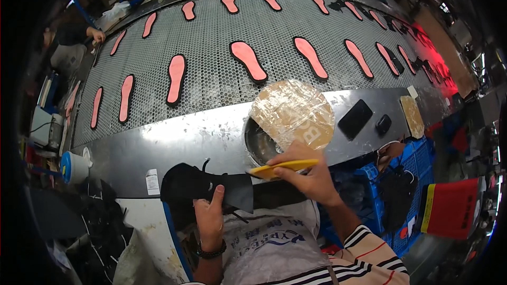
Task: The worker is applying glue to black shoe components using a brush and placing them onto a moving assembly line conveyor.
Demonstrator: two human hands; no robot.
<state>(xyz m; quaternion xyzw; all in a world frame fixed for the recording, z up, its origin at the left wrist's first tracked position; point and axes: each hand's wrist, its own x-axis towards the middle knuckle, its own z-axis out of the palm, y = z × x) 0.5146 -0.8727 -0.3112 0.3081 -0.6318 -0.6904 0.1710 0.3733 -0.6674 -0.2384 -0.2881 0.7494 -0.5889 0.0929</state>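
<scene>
My left hand (pixel 210 216) is closed on a black shoe upper (pixel 185 182), thumb on top, at the near edge of the metal table. A grey flap (pixel 242 191) of the upper points right. My right hand (pixel 303 171) grips a yellow-handled brush (pixel 264 171), held flat with its tip to the left; the tip is blurred. Just beyond the brush is a metal bowl (pixel 254 145), partly covered by a round cardboard lid (pixel 293 111) wrapped in clear film. The bowl's contents are mostly hidden.
Pink-topped insoles (pixel 248 60) with black rims lie in two rows on a mesh conveyor (pixel 206 74). Right of the bowl are a black phone (pixel 355 120) and a small black object (pixel 384 124). A blue crate (pixel 409 179) stands right; a blue-lidded tub (pixel 74 167) stands left. Another person's hand (pixel 96 35) is far left.
</scene>
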